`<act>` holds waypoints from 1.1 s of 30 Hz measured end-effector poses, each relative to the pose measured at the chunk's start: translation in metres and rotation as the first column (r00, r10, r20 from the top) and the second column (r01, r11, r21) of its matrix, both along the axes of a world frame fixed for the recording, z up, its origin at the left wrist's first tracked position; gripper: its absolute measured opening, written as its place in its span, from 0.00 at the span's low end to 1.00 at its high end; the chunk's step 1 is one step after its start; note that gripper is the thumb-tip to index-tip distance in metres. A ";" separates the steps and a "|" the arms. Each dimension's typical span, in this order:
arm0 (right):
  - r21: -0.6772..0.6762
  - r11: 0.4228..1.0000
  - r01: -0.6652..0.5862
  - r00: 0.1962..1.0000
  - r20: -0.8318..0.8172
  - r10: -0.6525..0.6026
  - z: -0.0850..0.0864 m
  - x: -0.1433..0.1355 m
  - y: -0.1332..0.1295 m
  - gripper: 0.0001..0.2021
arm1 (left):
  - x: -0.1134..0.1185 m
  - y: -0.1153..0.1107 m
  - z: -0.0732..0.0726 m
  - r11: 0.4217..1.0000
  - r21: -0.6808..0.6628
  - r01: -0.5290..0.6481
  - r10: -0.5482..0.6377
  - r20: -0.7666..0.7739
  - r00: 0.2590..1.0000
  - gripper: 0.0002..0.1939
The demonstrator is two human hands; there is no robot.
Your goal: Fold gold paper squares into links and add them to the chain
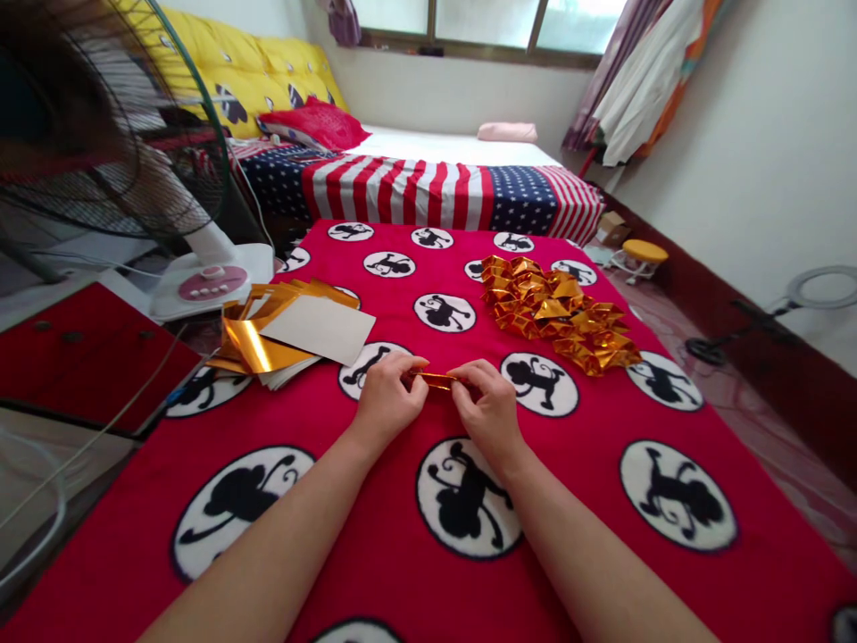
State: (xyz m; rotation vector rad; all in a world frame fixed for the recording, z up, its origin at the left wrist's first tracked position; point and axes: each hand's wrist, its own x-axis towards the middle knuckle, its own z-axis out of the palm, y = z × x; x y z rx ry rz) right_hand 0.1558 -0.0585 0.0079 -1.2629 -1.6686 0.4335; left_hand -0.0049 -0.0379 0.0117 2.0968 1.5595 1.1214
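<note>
Between my two hands is a narrow folded strip of shiny gold foil paper (437,382), held level just above the red cloth. My left hand (392,393) pinches its left end between thumb and fingers. The right end is pinched the same way by my right hand (487,404). Left of my hands lies a loose stack of gold foil sheets (251,339), with a sheet turned pale side up (321,328) on top. Farther off to the right sits a heap of folded gold foil pieces (549,308).
A red cloth with monkey figures (375,563) covers the work surface. A standing fan (207,272) is close on the left, beside a dark red panel (87,353). Beyond the far edge stands a bed (415,192). A yellow stool (644,252) and a ring light (796,290) are at right.
</note>
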 end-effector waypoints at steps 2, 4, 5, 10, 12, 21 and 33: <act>-0.005 1.000 0.007 1.000 -0.015 -0.007 0.001 0.000 0.001 0.09 | -0.001 -0.001 0.003 0.998 -0.035 -0.058 0.053 -0.148 0.988 0.13; -0.019 1.000 0.017 1.000 -0.026 -0.017 0.001 0.001 0.002 0.09 | -0.002 -0.002 0.005 0.988 -0.081 -0.128 0.102 -0.264 0.959 0.13; -0.024 0.999 0.030 0.999 -0.027 -0.030 0.001 0.001 0.002 0.09 | -0.002 -0.002 0.006 0.984 -0.094 -0.152 0.117 -0.302 0.946 0.13; -0.061 0.991 0.118 0.993 0.023 -0.116 -0.003 0.004 0.006 0.08 | -0.004 -0.001 0.008 0.976 -0.097 -0.194 0.145 -0.374 0.916 0.11; -0.099 0.988 0.115 0.993 0.038 -0.112 -0.005 0.005 0.007 0.09 | -0.004 -0.001 0.009 0.973 -0.097 -0.210 0.155 -0.397 0.905 0.11; -0.130 0.981 0.143 0.987 0.085 -0.132 -0.003 0.005 0.008 0.09 | -0.002 -0.001 0.008 0.978 -0.110 -0.176 0.105 -0.467 0.878 0.18; -0.213 0.962 0.171 0.979 0.145 -0.142 0.005 0.003 0.006 0.11 | -0.008 0.001 0.009 0.984 -0.137 -0.110 0.046 -0.401 0.915 0.25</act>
